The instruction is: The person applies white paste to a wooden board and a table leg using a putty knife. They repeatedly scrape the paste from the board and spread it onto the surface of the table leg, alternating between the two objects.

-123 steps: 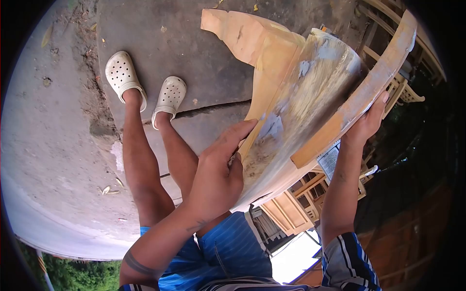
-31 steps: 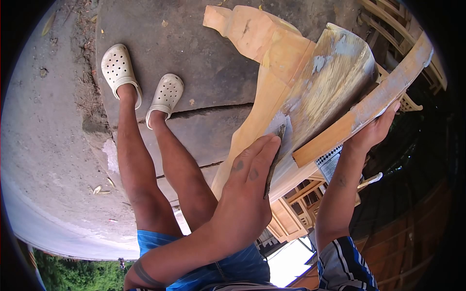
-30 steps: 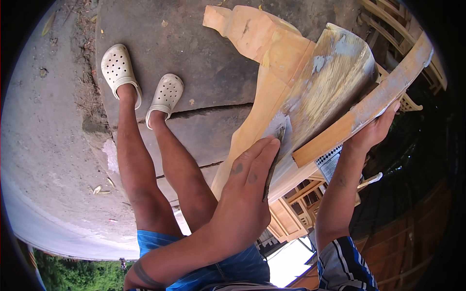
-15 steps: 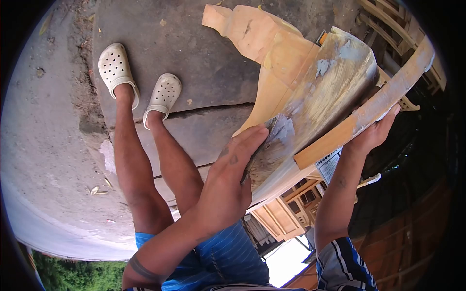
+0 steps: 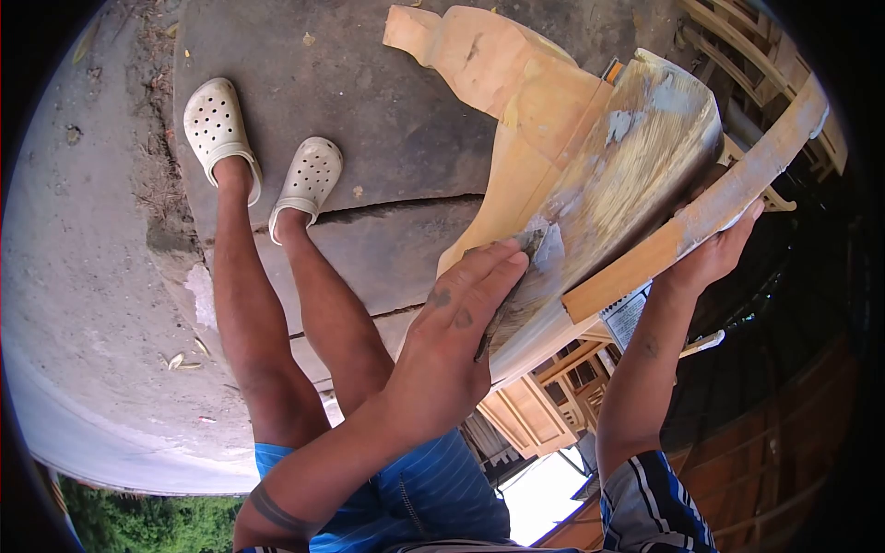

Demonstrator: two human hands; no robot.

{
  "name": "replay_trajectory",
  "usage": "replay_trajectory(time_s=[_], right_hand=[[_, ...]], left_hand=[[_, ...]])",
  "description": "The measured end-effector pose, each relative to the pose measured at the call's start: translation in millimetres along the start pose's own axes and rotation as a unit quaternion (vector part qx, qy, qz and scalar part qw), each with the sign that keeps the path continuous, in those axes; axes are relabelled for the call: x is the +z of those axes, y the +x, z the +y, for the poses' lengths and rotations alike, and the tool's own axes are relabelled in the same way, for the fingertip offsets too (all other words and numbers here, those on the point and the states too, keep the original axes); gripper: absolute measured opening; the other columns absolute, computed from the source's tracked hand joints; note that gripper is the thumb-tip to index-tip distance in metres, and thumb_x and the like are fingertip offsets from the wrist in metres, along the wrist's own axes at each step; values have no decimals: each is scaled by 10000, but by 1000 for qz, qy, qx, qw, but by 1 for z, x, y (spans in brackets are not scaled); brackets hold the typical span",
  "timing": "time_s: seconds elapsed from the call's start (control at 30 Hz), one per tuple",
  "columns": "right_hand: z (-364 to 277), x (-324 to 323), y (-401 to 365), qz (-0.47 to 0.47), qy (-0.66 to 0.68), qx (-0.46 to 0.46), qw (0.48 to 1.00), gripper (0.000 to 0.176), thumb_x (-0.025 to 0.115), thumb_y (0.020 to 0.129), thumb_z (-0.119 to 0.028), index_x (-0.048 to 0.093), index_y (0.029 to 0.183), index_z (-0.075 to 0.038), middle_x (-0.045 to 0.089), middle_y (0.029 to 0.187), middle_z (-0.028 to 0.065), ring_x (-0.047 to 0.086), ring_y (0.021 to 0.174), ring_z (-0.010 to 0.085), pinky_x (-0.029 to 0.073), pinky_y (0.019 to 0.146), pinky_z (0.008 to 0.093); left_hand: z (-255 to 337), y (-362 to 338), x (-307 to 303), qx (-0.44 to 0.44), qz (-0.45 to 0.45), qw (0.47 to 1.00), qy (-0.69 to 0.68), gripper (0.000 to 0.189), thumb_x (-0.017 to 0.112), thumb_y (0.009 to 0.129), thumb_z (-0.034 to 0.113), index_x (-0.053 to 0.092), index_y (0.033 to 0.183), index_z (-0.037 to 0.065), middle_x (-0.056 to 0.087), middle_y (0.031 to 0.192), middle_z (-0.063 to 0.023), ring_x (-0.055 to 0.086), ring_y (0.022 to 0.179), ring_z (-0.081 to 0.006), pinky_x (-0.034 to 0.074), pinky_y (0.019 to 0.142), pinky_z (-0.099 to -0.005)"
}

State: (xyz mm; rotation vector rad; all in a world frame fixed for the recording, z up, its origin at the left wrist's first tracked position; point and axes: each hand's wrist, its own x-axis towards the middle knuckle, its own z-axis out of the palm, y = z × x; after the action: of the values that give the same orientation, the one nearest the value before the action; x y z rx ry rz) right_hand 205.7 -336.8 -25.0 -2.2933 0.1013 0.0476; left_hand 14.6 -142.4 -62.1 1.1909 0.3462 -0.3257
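Note:
My left hand [image 5: 452, 336] is closed round a thin dark flat scraper [image 5: 502, 318], its edge against a broad wooden surface [image 5: 599, 184] with pale grey filler patches. This surface adjoins a carved, curved wooden piece [image 5: 535, 101] at the top. My right hand [image 5: 705, 263] holds a long, slightly curved wooden strip [image 5: 696, 217] from beneath, its fingers partly hidden behind it. Grey filler is smeared over the strip's upper part. Near the right wrist a label with print [image 5: 627, 313] shows, partly covered by the strip.
Wooden furniture parts [image 5: 530, 410] lie beyond the work at lower centre, with more wooden frames [image 5: 756, 55] at the upper right. Both feet, in white clogs [image 5: 217, 120], stand on the cracked concrete floor [image 5: 396, 120]. An orange-and-black object [image 5: 612, 71] shows at the wood's edge.
My left hand has shifted slightly to the right with the scraper, along the wooden surface. My right hand and the strip have barely moved.

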Motion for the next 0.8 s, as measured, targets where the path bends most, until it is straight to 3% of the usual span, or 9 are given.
replay_trajectory(time_s=[0.1,0.27,0.4,0.57,0.67,0.8], right_hand=[[-7,15,-1,59,9,-9,998,384,251,1058,-342,509,1061,-57,574,787,37,561,625,94,482,558,228],[2,1,4,32,-15,-17,999,411,258,1052,-375,520,1079,-59,600,787,49,587,620,109,497,553,239],[4,-1,5,28,-20,-19,999,431,263,1046,-402,527,1088,-64,609,781,49,593,615,115,498,546,242],[-7,12,1,60,77,43,994,427,259,1048,-400,526,1075,-68,608,785,45,592,620,113,498,550,242],[-8,13,0,58,75,34,995,413,257,1050,-390,514,1082,-68,595,791,39,574,618,101,488,557,233],[-5,9,1,34,47,11,998,384,257,1055,-365,492,1097,-64,567,796,34,535,605,86,461,552,219]], left_hand=[[1,-4,3,5,-5,1000,18,829,552,580,-223,439,1361,29,448,1384,-166,426,1290,-370,376,1077,-430],[0,-16,8,28,-16,998,57,843,582,570,-202,436,1367,31,433,1399,-158,413,1295,-382,359,1082,-473],[1,-15,5,35,-5,997,67,850,518,558,-249,427,1358,24,423,1397,-205,412,1313,-379,358,1089,-425],[6,-5,2,20,-11,999,49,847,521,554,-249,422,1356,5,439,1383,-206,419,1307,-380,365,1085,-426],[-3,-17,8,36,-17,997,61,851,599,565,-191,428,1372,20,436,1400,-165,417,1293,-379,354,1091,-460],[-4,-26,-1,25,-15,998,54,840,567,569,-216,436,1365,17,441,1398,-167,409,1308,-376,363,1089,-446]])
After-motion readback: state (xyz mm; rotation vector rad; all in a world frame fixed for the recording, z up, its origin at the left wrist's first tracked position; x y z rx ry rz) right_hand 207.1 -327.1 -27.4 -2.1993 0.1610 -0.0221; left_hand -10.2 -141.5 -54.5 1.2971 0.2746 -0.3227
